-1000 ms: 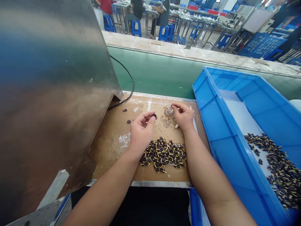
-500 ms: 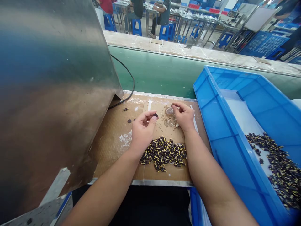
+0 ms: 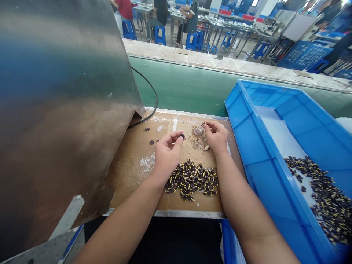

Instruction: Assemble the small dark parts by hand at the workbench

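Note:
Between thumb and fingers, my left hand [image 3: 168, 151] pinches a small dark round disc [image 3: 182, 136] over the cardboard-covered bench [image 3: 129, 161]. My right hand [image 3: 217, 137] has its thumb and forefinger closed on a tiny dark piece [image 3: 203, 124], too small to name. That hand is held over a clear glue-like blob [image 3: 198, 130] on the cardboard. A heap of small dark pieces with yellow tips [image 3: 192, 179] lies between my forearms. Left of my left hand, a loose dark disc [image 3: 151, 142] lies flat, with another partly hidden by the hand.
A large metal housing [image 3: 60, 102] rises at the left, with a black cable [image 3: 154, 91] behind it. At the right stands a blue crate [image 3: 258, 146] holding more yellow-tipped pieces [image 3: 330, 201]. A green belt [image 3: 187, 80] runs beyond the bench. People sit at far tables.
My right hand has shifted slightly right and down, staying by the clear blob. My left hand still pinches the disc, nearly unmoved. The camera view has tilted a little.

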{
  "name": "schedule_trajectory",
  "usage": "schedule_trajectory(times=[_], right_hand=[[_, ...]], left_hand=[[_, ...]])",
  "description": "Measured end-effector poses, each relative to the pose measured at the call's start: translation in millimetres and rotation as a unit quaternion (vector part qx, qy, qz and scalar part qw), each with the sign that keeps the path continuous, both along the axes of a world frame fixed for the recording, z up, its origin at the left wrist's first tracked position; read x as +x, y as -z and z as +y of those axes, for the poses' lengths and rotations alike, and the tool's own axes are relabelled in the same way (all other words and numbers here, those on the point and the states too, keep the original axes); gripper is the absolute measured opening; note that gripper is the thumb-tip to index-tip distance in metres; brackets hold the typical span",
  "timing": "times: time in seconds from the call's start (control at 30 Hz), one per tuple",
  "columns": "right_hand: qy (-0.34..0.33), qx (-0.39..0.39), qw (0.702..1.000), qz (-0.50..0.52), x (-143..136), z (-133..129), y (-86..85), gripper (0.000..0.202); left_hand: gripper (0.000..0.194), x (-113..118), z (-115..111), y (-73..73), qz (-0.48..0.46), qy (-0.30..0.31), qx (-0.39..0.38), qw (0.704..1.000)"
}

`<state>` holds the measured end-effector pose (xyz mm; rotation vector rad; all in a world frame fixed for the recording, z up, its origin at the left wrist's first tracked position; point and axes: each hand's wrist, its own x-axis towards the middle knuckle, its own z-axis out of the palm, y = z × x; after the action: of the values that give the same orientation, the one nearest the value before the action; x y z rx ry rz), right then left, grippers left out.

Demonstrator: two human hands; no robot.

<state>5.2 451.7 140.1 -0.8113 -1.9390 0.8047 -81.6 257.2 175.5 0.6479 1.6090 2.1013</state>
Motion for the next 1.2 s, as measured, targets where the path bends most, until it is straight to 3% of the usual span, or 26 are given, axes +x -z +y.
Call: schedule_trajectory(times=[0.17,0.47,1.2], right_hand=[[-0.005,-0.003,1.0,-0.004,-2.8,8.1,9.6,0.03],[-0.014,0.01,1.0,-0.015,-2.8,6.4,11.4,0.028],[-0.007,0.048,0.998,-0.032,-3.5,-0.9,1.1,0.026]], left_hand=[[0.023,-0.3,-0.8,0.9,-0.007,0.001,-0.003,1.0],[0.023,-0.7,-0.7,1.7,-0.008,0.002,-0.003,1.0],[0.024,-0.5,-1.1,2.8,-0.001,0.001,-0.006,1.0]])
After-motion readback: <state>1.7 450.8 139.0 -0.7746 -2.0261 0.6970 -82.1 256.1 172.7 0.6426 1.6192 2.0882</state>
